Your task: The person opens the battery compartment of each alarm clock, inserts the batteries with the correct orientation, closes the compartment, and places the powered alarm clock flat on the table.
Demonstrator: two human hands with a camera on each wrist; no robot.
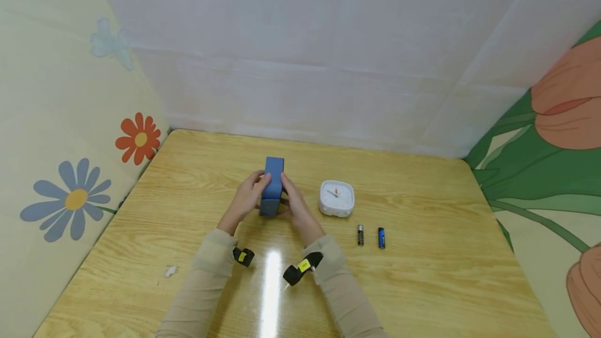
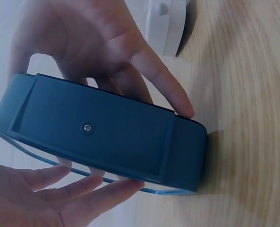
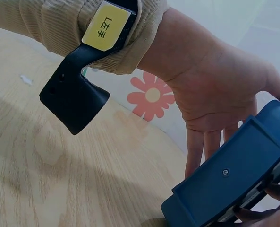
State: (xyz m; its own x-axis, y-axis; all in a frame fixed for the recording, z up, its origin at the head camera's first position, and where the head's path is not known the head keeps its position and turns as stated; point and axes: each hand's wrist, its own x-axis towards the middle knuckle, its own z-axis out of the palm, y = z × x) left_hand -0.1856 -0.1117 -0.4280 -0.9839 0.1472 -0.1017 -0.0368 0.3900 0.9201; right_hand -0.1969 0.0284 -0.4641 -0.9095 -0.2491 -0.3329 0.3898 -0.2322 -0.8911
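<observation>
A blue, rounded box-like device is held upright between both hands, its lower end close over the wooden table. A screw sits in the recessed panel of its narrow side. My left hand grips it from the left, thumb on the near face and fingers along the edge. From the right, my right hand holds the opposite edge, with some fingers hidden behind it. In the left wrist view a clear rim runs along one edge. Most of its front face is hidden.
A white alarm clock stands to the right of the hands. Nearer me lie a black battery and a blue battery. A small white scrap lies at the left of the table. A pale cloth wall closes off the back.
</observation>
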